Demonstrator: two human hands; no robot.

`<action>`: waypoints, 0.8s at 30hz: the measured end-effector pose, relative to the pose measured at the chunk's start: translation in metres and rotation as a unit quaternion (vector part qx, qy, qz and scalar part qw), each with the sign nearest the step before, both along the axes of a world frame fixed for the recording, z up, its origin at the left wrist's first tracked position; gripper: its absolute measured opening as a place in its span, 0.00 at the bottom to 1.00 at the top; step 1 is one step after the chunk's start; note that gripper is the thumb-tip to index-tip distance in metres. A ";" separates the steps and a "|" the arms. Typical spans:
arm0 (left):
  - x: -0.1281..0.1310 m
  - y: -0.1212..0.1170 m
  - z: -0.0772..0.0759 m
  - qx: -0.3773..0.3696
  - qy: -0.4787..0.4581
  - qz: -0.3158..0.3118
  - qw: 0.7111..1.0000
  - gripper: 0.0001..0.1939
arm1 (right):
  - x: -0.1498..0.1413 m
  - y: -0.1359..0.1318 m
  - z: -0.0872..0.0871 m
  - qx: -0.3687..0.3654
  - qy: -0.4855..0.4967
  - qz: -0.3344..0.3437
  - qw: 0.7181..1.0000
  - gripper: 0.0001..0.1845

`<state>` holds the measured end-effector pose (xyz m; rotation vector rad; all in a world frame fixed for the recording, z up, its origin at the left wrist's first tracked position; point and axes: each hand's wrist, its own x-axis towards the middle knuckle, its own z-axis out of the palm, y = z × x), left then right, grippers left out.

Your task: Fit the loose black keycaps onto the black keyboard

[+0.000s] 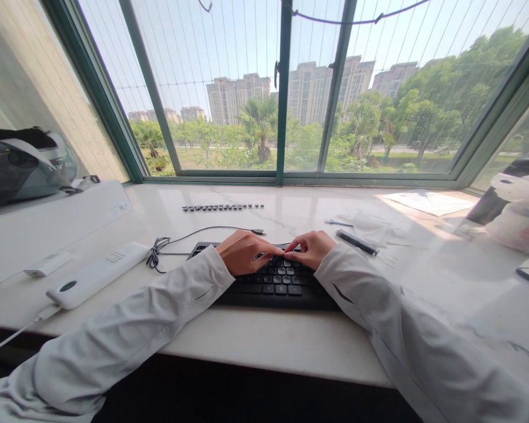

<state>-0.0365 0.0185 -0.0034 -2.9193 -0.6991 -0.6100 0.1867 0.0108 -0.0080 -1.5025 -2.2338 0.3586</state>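
A black keyboard (271, 298) lies on the white counter, with its middle and upper parts partly covered by my hands. My left hand (243, 252) reaches over it from the left, thumb and forefinger pinched together at the upper keys. From the right, my right hand (312, 249) meets it there, fingers curled and tips pressed together. The fingertips of both hands nearly touch; whatever sits between them is too small to make out. Loose dark keycaps (223, 207) stand in a row behind the keyboard. Its cable (158, 252) is bundled at the left, ending in a USB plug (258, 232).
Right of the keyboard lie a black pen-like tool (357, 241), a small brush (338, 222) and clear plastic wrapping (374, 228). A white power strip-like device (99, 275) and a white box (57, 217) occupy the left. Paper (429, 202) rests near the window.
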 end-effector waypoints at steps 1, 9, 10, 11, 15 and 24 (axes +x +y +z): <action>0.000 0.000 0.000 -0.001 0.000 -0.001 1.000 0.17 | 0.000 0.000 0.000 0.002 0.001 0.000 1.000 0.14; 0.000 -0.001 0.001 0.007 0.009 0.007 1.000 0.19 | 0.000 0.000 -0.001 0.001 0.008 -0.004 1.000 0.13; 0.000 -0.001 0.001 0.009 0.009 0.006 1.000 0.19 | 0.000 0.000 -0.001 0.001 0.008 -0.003 1.000 0.13; 0.000 -0.001 0.001 0.010 0.009 0.006 1.000 0.19 | 0.000 0.000 -0.002 0.001 0.008 -0.002 1.000 0.13; 0.000 -0.002 0.002 0.015 0.007 0.002 1.000 0.20 | 0.000 0.000 -0.002 0.003 0.006 0.002 1.000 0.13; -0.001 -0.001 0.001 0.015 0.006 -0.002 1.000 0.20 | -0.003 -0.002 0.001 -0.007 0.006 -0.001 1.000 0.12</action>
